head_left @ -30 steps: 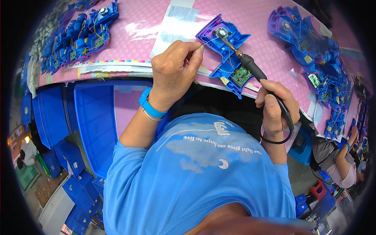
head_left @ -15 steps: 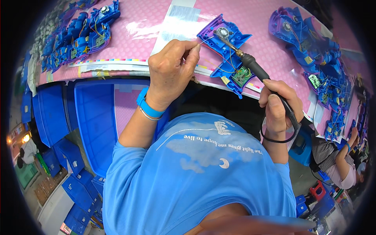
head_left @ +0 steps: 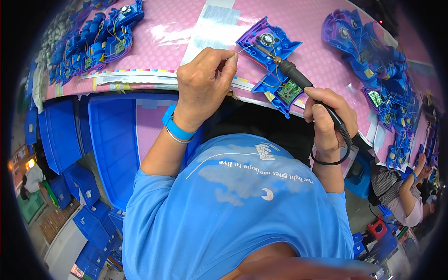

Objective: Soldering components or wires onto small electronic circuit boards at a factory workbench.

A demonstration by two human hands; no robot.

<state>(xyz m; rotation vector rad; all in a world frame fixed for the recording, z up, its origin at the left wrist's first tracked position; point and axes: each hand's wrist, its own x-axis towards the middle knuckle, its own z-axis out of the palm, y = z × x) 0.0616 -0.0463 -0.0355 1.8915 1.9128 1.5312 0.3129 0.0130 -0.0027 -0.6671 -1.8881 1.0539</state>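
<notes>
Two hands are busy over one opened blue and purple plastic toy shell (head_left: pixel 273 65) that lies on the pink dotted surface (head_left: pixel 186 28), just beyond the person's chest. The right hand (head_left: pixel 329 119) is closed round the black handle of a soldering iron (head_left: pixel 298 81), whose metal tip points up and left into the shell, near the small round speaker (head_left: pixel 267 39) at its far end. The left hand (head_left: pixel 205 84) is pinched shut, thumb against forefinger, on something thin at the shell's left edge (it looks like a fine strand of solder wire or a lead; too small to tell which). A small green circuit board (head_left: pixel 290 91) with red and yellow wires sits in the near half of the shell.

By the look of it, a joint by the speaker is being soldered. The next move seems to call for a steady tip on the pad and the strand fed right to it, without touching the plastic wall.

More such shells lie piled at the far left (head_left: pixel 93 42) and along the right (head_left: pixel 378 70); blue bins (head_left: pixel 112 140) stand below the surface edge
</notes>
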